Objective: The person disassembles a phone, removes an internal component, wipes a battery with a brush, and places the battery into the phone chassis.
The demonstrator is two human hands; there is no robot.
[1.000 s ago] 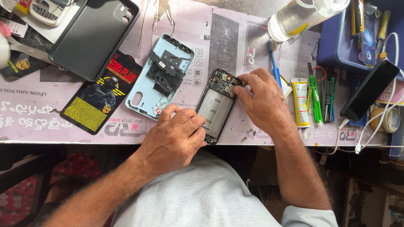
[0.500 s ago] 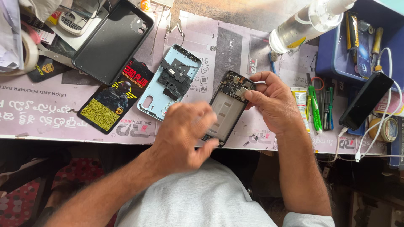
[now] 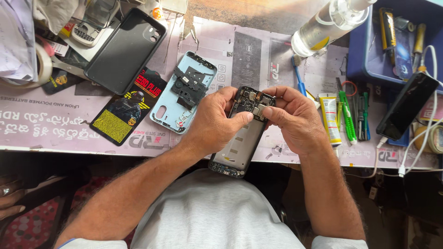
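Hands: left hand (image 3: pixel 217 122) and right hand (image 3: pixel 295 117) pinch opened phone (image 3: pixel 240 138); black-yellow package (image 3: pixel 129 108) lies left of it on tabletop (image 3: pixel 55 124).

Left hand (image 3: pixel 214 122) hides the opened phone's (image 3: pixel 240 143) left edge

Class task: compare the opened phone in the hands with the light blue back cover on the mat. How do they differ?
The opened phone is dark, held off the mat by the left hand and right hand; the light blue back cover lies untouched on the mat. The phone shows circuit parts at its top; the cover carries loose black pieces. Both are long rectangles.
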